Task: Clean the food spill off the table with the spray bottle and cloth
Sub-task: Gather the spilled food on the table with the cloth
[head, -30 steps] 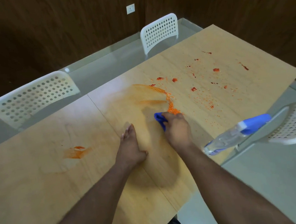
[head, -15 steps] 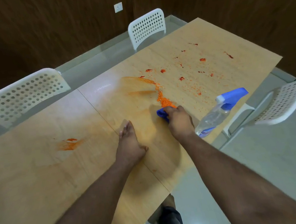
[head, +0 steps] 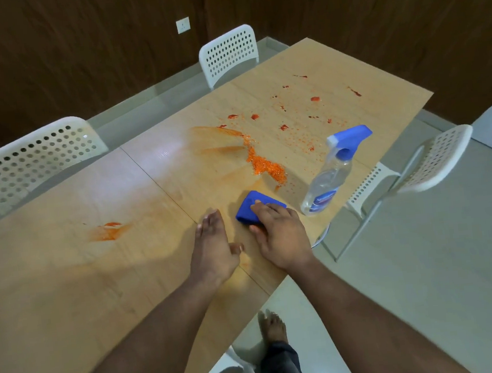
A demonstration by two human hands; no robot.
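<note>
Pressing the soft, folded blue cloth (head: 251, 208) at frame centre, your right hand (head: 279, 237) lay flat-fingered on it, below the orange food spill (head: 263, 165); your left hand (head: 213, 249) rested open, empty. Light, pliable, it probably needed palm pressure.

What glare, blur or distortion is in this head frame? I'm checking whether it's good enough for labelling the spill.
Head view: pale glare on the table left of the orange pile; wide-angle bending curves the table's edges and the chairs; soft shadows lie beside the left hand and under the right hand on the cloth; the bottle and the spill look fairly sharp.
</note>
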